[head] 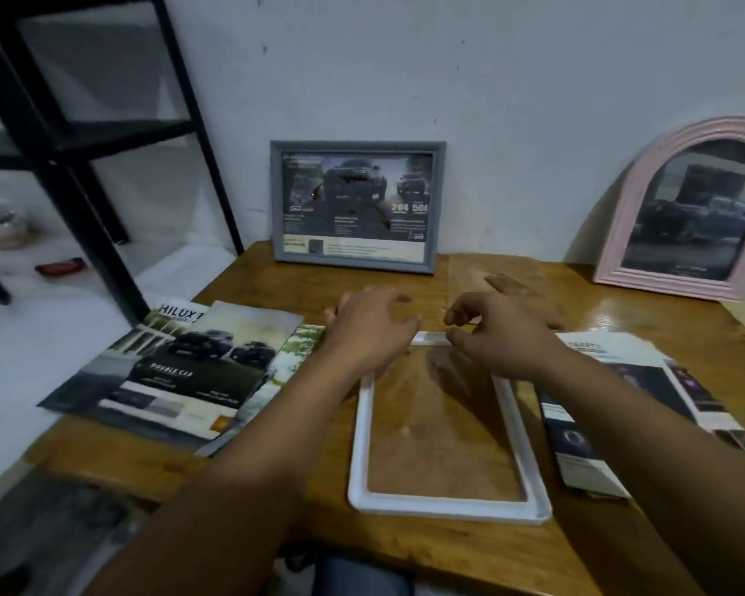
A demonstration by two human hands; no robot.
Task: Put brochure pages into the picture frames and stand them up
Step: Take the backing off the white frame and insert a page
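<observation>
An empty white picture frame [448,507] lies flat on the wooden table [405,548] in front of me. My left hand [370,333] hovers over its far left corner with loosely spread fingers and holds nothing. My right hand [499,333] is at the frame's far edge, where thumb and forefinger pinch the edge of a clear pane [491,271] that extends just beyond the frame. Loose brochure pages [181,380] lie fanned out to the left. More brochure pages [573,440] lie to the right, partly under my right arm.
A grey frame [355,206] with a brochure page stands against the wall at the back. A pink arched frame [633,200], also filled, stands at the back right. A black metal shelf [82,135] rises to the left, past the table's edge.
</observation>
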